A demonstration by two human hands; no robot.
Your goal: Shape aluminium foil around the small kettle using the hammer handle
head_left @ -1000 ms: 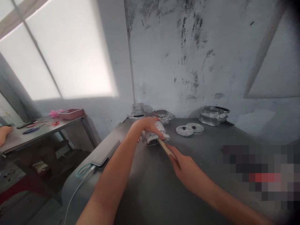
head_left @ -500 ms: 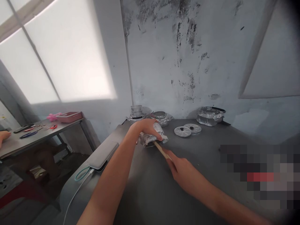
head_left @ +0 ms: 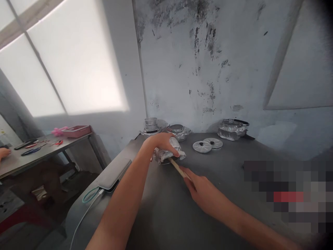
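My left hand [head_left: 162,141] is closed over the top of a foil-wrapped pot [head_left: 162,155], which seems tilted with its dark opening towards me. The fingers on its far side are hidden. My right hand [head_left: 201,185] is wrapped round a flat wooden stick [head_left: 177,168], whose far end runs into the dark opening beneath the foil. I cannot tell whether the stick is a spatula or another tool. Two round metal lids with black knobs, a nearer lid [head_left: 202,147] and a farther lid [head_left: 213,142], overlap to the right of the pot.
Along the wall stand a perforated metal cup [head_left: 151,124], a second foil-wrapped pot [head_left: 179,132] and a foil-wrapped pan [head_left: 232,131]. A grey power bank [head_left: 116,173] with a cable lies left. On a side table are a pink basket [head_left: 76,131], tools and another person's hand [head_left: 3,152].
The view has shifted very slightly. Both hands keep their grips, and the pot and stick stay in nearly the same place.
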